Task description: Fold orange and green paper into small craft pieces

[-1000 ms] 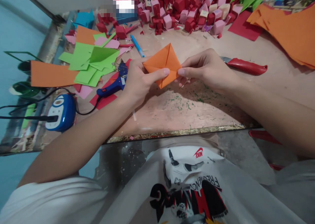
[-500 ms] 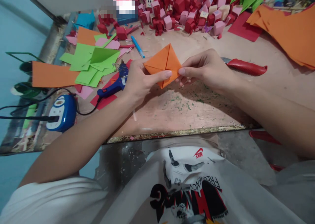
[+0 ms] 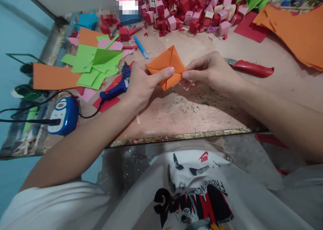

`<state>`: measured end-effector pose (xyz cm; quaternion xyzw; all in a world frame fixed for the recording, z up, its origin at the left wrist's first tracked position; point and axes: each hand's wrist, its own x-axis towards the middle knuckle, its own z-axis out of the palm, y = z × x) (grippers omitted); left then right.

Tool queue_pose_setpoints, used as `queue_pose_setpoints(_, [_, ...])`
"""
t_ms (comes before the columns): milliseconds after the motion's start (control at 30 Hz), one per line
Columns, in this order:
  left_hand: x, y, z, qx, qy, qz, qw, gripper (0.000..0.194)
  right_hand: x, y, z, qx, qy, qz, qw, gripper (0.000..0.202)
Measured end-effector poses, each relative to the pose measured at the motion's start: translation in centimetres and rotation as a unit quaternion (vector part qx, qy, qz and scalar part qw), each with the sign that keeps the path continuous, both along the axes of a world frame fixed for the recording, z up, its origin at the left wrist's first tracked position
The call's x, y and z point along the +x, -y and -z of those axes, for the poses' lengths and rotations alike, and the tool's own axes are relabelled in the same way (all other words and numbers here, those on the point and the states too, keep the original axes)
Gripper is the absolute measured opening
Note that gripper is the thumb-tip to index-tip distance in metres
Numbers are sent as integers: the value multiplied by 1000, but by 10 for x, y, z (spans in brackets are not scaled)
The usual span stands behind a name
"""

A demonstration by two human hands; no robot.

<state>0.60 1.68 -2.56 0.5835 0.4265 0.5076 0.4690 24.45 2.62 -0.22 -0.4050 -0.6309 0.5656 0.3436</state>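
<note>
Near upper centre of the frame, folded orange paper (image 3: pixel 171 60) is pinched by left hand (image 3: pixel 142 80) and right hand (image 3: pixel 210 70) above the surface (image 3: pixel 161 117); uneven thumb pressure could skew its creases or spring the flaps open.

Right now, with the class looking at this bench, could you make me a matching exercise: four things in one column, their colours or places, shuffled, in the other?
1. folded paper
2. pen
3. glue gun
4. blocks

A. light blue, beyond the hands
B. red and pink, heaped at the back
C. held by left hand and right hand
D. dark blue, left side

Pairs: 1-C, 2-A, 3-D, 4-B
</note>
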Motion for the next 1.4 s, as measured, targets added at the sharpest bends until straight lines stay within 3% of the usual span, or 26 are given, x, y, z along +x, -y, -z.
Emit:
queue_pose_setpoints(167, [-1, 2, -5, 1, -4, -5, 1000, 48, 0, 2, -3, -10, 19, 13, 1000, 17])
queue_pose_setpoints(400, [-3, 3, -4, -27, -9, 21, 999, 31, 0, 2, 3, -7, -49, 54, 997, 13])
queue_pose_setpoints(533, [-1, 4, -2, -22, -19, 39, 999, 37, -2, 2, 2, 0, -89, 72, 993, 12])
queue_pose_setpoints(667, [-1, 3, 1, -6, -39, 46, 998, 41, -3, 4, -2, 7, -57, 84, 995, 20])
queue_pose_setpoints(967, [-5, -4, 6, 33, -21, -25, 999, 47, -2, -2, 4, 29, -21, 61, 997, 15])
queue_pose_setpoints(1200, [0, -1, 1, 52, -15, -15, 998, 48, -1, 1, 4, 47, 0, 52, 998, 16])
queue_pose_setpoints(1400, [-5, -6, 4, 88, -42, -24, 995, 34, -1, -1, 1, 36, -1, 60, 998, 21])
